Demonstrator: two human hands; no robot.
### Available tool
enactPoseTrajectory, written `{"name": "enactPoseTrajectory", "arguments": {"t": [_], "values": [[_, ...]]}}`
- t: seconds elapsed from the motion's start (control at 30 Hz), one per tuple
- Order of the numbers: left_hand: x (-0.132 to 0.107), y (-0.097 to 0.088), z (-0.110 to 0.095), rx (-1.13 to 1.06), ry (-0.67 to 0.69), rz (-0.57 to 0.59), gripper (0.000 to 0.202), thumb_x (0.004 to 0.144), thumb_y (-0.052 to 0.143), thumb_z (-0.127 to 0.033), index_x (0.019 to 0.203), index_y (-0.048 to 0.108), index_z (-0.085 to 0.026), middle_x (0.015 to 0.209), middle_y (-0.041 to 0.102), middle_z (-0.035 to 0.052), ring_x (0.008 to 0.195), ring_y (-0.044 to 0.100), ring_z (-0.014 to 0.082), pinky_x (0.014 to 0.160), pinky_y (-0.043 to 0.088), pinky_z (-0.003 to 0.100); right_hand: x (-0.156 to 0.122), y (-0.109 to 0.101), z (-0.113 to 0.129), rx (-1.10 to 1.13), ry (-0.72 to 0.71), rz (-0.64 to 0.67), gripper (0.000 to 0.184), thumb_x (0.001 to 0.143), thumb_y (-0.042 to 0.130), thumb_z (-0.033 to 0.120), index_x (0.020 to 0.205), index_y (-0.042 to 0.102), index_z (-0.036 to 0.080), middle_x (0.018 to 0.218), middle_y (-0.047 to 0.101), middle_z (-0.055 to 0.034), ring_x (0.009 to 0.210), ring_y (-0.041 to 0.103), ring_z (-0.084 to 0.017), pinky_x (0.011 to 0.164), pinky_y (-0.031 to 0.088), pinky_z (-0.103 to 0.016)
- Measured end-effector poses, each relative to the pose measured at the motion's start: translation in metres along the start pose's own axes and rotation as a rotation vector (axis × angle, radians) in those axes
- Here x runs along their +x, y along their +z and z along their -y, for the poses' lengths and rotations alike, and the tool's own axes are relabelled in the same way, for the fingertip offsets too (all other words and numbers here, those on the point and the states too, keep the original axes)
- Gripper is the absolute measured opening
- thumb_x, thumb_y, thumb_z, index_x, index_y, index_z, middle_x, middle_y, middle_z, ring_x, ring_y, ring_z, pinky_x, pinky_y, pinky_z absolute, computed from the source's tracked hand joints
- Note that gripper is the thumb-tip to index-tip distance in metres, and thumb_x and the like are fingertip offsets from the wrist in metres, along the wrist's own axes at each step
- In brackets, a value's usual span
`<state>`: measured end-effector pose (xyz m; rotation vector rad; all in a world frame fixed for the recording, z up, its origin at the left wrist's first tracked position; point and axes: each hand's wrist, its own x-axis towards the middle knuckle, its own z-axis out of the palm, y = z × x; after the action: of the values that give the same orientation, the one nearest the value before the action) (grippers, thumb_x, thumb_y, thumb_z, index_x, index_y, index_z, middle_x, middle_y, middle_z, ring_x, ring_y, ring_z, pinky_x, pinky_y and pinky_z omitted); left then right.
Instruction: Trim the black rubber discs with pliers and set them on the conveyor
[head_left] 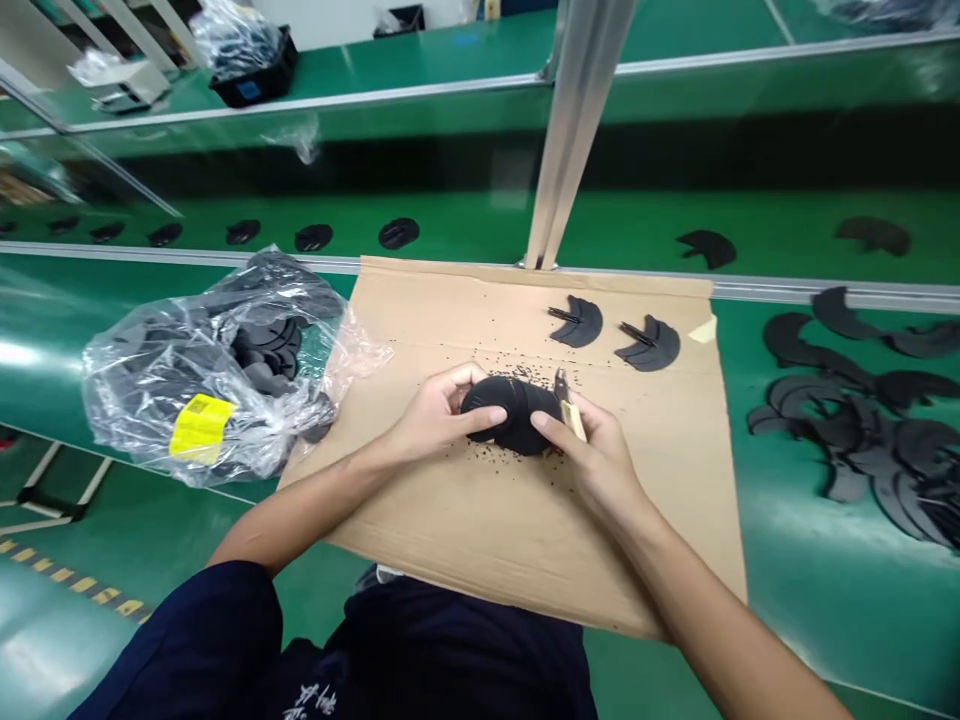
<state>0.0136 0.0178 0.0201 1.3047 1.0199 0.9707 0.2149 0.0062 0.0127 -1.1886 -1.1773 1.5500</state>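
Note:
My left hand (442, 405) is closed on a black rounded part (499, 412), with the thumb across its face and the fingers behind. My right hand (600, 445) is closed on a small hand tool (571, 408) with a metal tip and cream handle; its exact kind is unclear. The right thumb also presses on the black part's right side. Small black crumbs (495, 455) lie scattered around the part on a cardboard sheet (525, 540). Two crescent-shaped black pieces with thin prongs, a left one (581, 322) and a right one (654, 343), lie beyond my right hand.
A clear plastic bag (150, 370) of black round pieces, with a yellow label (201, 428), lies on the left. Many curved black pieces (847, 420) are heaped on the green table at right. A metal post (577, 130) rises behind the cardboard; a black bin (259, 75) sits on the shelf.

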Motion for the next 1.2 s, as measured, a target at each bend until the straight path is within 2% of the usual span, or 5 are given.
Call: {"name": "enactPoseTrajectory", "arguments": {"t": [0.33,0.5,0.63,0.97,1.2], "values": [[-0.004,0.012,0.016,0.064,0.104,-0.194,0.04,0.082,0.077,-0.05,0.077,0.053,-0.019,0.075,0.054,-0.0026,0.069,0.051,0.0103,0.062,0.044,0.023,-0.002,0.004,0.001,-0.032,0.007,-0.02,0.031,0.076,0.079,0.046,0.082,0.064,0.019,0.074,0.058,0.0025,0.07,0.05,-0.014,0.066,0.042,-0.028],[-0.008,0.014,0.017,0.073,0.153,-0.167,0.035,0.08,0.08,-0.045,0.084,0.057,-0.019,0.09,0.059,0.0014,0.085,0.057,0.0139,0.073,0.048,0.025,-0.002,0.006,0.003,-0.095,-0.032,-0.016,0.03,0.078,0.077,0.046,0.078,0.061,0.02,0.068,0.051,0.0043,0.064,0.046,-0.012,0.062,0.041,-0.027],[-0.007,0.013,0.022,0.083,0.128,-0.159,0.034,0.084,0.077,-0.044,0.101,0.06,-0.02,0.096,0.064,0.0028,0.091,0.061,0.0149,0.079,0.051,0.026,-0.001,0.006,0.005,-0.088,-0.021,0.01,0.031,0.081,0.075,0.049,0.085,0.064,0.02,0.075,0.059,0.002,0.068,0.052,-0.014,0.067,0.046,-0.029],[-0.009,0.002,0.019,0.403,0.374,-0.112,0.032,0.088,0.075,-0.03,0.117,0.066,-0.02,0.111,0.071,0.0068,0.102,0.066,0.017,0.085,0.054,0.027,-0.002,0.005,0.004,-0.108,-0.057,0.017,0.033,0.079,0.077,0.051,0.086,0.065,0.021,0.079,0.064,0.0002,0.073,0.057,-0.016,0.067,0.049,-0.029],[-0.008,-0.003,0.012,0.433,0.388,-0.122,0.021,0.089,0.073,-0.026,0.109,0.069,-0.019,0.102,0.073,0.0047,0.093,0.068,0.0139,0.078,0.055,0.024,0.0,0.004,0.003,-0.104,-0.078,0.027,0.026,0.082,0.075,0.044,0.085,0.065,0.021,0.076,0.06,0.0019,0.069,0.053,-0.014,0.067,0.047,-0.028]]}}
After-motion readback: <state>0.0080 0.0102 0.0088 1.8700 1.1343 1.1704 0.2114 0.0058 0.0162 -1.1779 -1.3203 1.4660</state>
